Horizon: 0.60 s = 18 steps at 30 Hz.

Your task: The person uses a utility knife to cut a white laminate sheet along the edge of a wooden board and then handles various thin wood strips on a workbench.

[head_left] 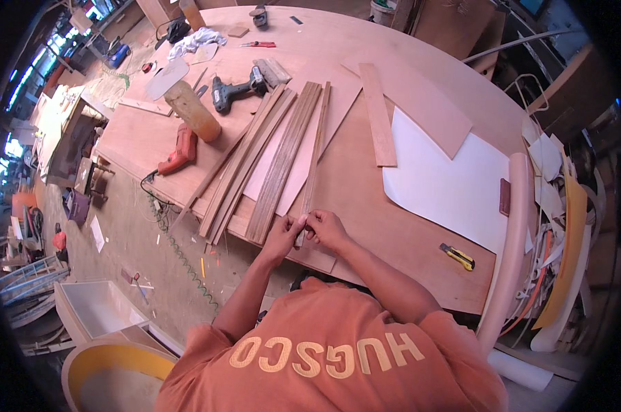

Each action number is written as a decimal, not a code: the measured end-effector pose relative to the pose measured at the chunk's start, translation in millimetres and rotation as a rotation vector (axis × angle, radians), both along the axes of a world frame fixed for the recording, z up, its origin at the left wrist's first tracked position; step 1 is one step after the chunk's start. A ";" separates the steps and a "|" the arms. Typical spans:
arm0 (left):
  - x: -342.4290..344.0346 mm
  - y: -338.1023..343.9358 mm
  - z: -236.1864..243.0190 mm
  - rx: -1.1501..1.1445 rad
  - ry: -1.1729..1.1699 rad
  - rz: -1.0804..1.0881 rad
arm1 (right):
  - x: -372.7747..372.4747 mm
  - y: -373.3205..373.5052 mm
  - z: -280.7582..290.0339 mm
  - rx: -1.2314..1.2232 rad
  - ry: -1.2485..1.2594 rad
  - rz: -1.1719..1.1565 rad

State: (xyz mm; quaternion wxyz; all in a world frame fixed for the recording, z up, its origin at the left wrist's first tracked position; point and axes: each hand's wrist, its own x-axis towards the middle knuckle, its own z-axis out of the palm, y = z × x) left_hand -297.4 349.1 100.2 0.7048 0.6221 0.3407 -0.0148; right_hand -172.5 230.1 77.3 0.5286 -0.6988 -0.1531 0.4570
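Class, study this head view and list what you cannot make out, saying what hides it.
- Head view: part of the thin wooden strip, covered by fingers of the left hand and right hand.
- Head view: one end of the white sheet, under a tan board.
- Head view: the yellow-lined curved piece, cut off by the lower edge.

"What is the left hand (283, 237) doing?"
"It is curling in, just beside the right hand (327, 228), and both are pinching."
"And the forearms (374, 266)?"
"Both are slanting inward."
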 end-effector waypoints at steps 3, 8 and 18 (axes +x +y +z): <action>1.4 5.0 -4.4 -0.090 -0.082 -0.090 | -0.3 -2.4 -1.3 0.016 -0.009 -0.030; 2.5 -2.1 -15.1 0.039 -0.097 -0.029 | 3.7 -2.9 19.5 -0.031 -0.106 -0.043; -25.0 24.1 -19.2 0.081 -0.071 0.007 | 85.7 -122.0 46.2 -0.071 -0.408 -0.111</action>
